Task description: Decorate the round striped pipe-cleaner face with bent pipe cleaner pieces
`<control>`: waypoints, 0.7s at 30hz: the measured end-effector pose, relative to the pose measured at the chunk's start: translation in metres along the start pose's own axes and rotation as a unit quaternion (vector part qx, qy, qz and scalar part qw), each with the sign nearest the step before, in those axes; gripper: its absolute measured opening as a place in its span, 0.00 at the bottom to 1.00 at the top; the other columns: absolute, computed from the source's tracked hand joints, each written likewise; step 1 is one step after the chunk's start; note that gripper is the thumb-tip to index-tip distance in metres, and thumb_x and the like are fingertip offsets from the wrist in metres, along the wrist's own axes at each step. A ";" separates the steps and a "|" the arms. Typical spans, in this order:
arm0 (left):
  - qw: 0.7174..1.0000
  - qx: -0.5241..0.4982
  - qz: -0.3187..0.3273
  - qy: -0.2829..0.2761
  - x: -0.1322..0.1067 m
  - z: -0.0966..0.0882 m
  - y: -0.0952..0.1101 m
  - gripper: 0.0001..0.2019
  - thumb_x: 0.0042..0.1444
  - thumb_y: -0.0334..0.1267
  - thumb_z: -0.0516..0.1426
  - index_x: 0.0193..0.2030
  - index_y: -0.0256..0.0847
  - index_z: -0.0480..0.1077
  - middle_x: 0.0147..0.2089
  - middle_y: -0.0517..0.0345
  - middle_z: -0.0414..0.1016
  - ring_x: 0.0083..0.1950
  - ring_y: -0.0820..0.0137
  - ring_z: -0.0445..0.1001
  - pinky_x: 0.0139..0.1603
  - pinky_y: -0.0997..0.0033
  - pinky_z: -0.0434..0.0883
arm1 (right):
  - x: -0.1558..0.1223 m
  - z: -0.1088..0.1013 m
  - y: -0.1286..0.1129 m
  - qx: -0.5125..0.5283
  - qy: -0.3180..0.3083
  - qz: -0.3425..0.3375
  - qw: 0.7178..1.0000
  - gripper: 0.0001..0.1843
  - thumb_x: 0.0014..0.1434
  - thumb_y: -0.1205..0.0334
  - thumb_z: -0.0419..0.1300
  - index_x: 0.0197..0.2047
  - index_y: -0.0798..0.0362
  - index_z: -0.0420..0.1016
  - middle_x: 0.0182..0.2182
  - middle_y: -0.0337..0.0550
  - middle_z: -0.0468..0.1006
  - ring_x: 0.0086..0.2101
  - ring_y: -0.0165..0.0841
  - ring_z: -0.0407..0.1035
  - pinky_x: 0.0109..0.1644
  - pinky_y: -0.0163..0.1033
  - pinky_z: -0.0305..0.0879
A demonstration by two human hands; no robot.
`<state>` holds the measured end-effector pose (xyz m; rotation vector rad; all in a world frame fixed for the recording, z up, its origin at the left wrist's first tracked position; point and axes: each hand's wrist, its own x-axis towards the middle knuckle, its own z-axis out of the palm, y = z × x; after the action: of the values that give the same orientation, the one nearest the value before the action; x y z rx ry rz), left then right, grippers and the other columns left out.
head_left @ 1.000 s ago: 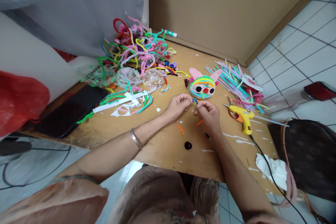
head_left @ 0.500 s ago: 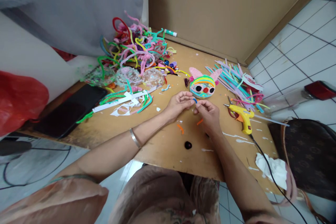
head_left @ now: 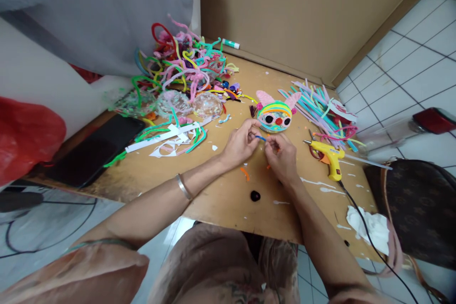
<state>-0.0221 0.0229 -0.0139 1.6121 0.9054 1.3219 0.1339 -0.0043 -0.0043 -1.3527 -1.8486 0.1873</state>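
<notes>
Blue and fuzzy, the short bit of pipe cleaner (head_left: pixel 260 137) is stretched between two hands, just above the middle of the wooden table (head_left: pixel 221 204). The left hand (head_left: pixel 241 143) pinches its left end with closed fingertips, and the right hand (head_left: pixel 284 156) pinches its right end the same way. It looks thin and nearly straight. Just beyond it lies a round face craft (head_left: pixel 275 116) with stripy colours, pink ears, two dark eyes and a red nose. Near the hands lie a small orange bit (head_left: pixel 245 174) and a black pom-pom (head_left: pixel 255 195). To the right a yellow glue gun (head_left: pixel 329 156) rests on the table, with a bunch of straight pipe cleaners (head_left: pixel 317 107) behind it. Far left is a big tangled pile of pipe cleaners (head_left: pixel 185 64), and white paper strips (head_left: pixel 171 135) lie closer. The hands hide both ends of the blue bit.
</notes>
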 end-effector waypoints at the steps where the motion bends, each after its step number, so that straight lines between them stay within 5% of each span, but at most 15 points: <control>1: 1.000 0.019 0.012 -0.006 -0.001 -0.001 0.000 0.17 0.52 0.25 0.57 0.49 0.39 0.64 0.34 0.61 0.76 0.34 0.76 0.73 0.39 0.76 0.68 | 0.000 0.000 -0.001 0.007 0.003 -0.005 1.000 0.06 0.58 0.65 0.55 0.35 0.51 0.74 0.31 0.42 0.74 0.31 0.33 0.69 0.36 0.38 0.66; 6: 0.998 0.054 0.030 -0.030 -0.002 -0.002 -0.003 0.16 0.55 0.27 0.56 0.50 0.39 0.63 0.35 0.60 0.77 0.32 0.76 0.73 0.36 0.77 0.68 | -0.001 -0.001 -0.004 0.035 -0.010 -0.015 0.999 0.08 0.64 0.60 0.55 0.40 0.50 0.76 0.33 0.42 0.77 0.34 0.34 0.71 0.39 0.39 0.68; 15: 0.998 0.058 0.018 -0.027 -0.002 0.001 -0.012 0.17 0.54 0.31 0.59 0.51 0.39 0.64 0.32 0.62 0.75 0.29 0.77 0.71 0.33 0.78 0.68 | 0.001 -0.002 -0.003 0.028 0.006 -0.027 0.999 0.07 0.58 0.64 0.58 0.28 0.51 0.73 0.26 0.38 0.73 0.27 0.30 0.66 0.33 0.36 0.63; 18: 0.993 0.096 0.055 -0.037 0.000 -0.001 -0.012 0.10 0.55 0.29 0.56 0.45 0.39 0.70 0.34 0.58 0.76 0.33 0.74 0.73 0.38 0.74 0.70 | 0.003 -0.003 -0.005 0.045 -0.001 0.011 0.999 0.06 0.53 0.65 0.58 0.25 0.51 0.70 0.23 0.36 0.70 0.25 0.29 0.64 0.32 0.35 0.61; 21: 0.975 0.165 0.124 -0.080 0.003 -0.007 -0.011 0.09 0.58 0.30 0.53 0.37 0.39 0.76 0.36 0.52 0.78 0.39 0.69 0.74 0.44 0.68 0.71 | 0.004 -0.001 -0.004 0.147 -0.035 0.120 0.981 0.05 0.49 0.61 0.59 0.24 0.51 0.71 0.20 0.35 0.70 0.22 0.27 0.61 0.28 0.35 0.59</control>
<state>-0.0287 0.0308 -0.0221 2.1160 0.8799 1.2289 0.1318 -0.0027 0.0008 -1.3686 -1.6328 0.6162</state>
